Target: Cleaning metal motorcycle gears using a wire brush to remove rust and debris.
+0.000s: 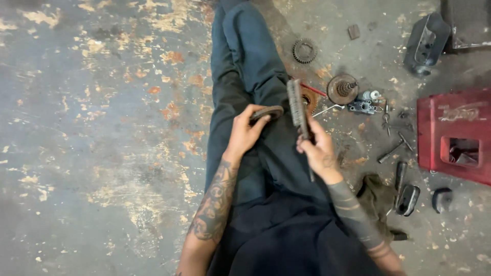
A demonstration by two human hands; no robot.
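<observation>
We hold a flat round metal disc (267, 113) in the left hand (244, 134), fingers closed around its near edge, so that it sits over the lap, just above the dark trouser leg (245, 66). The right hand (318, 149) is closed on the handle of a wire brush (296, 108), whose bristled head stands upright just beside the disc's right edge (whether bristle and metal actually touch, we cannot tell).

To brush it well, we judge that the disc wants a firm pinch at the rim with the face tilted toward the brush, and short strokes running away from the fingers, turning the disc a little between passes so no sector is skipped.

The disc looks thin, dull brown-grey and rusty or grimy, seen nearly edge-on; its face is hard to read.

Beyond the leg, on the worn concrete floor (102, 128), lie a small toothed gear (304, 51), an orange-rimmed round part (310, 99) half hidden behind the brush, a rusty round part with a threaded hub (342, 89), some small fittings (364, 105) and loose bolts (394, 150). A red metal box (455, 135) stands at the right, a dark rag (377, 197) near the right forearm.
</observation>
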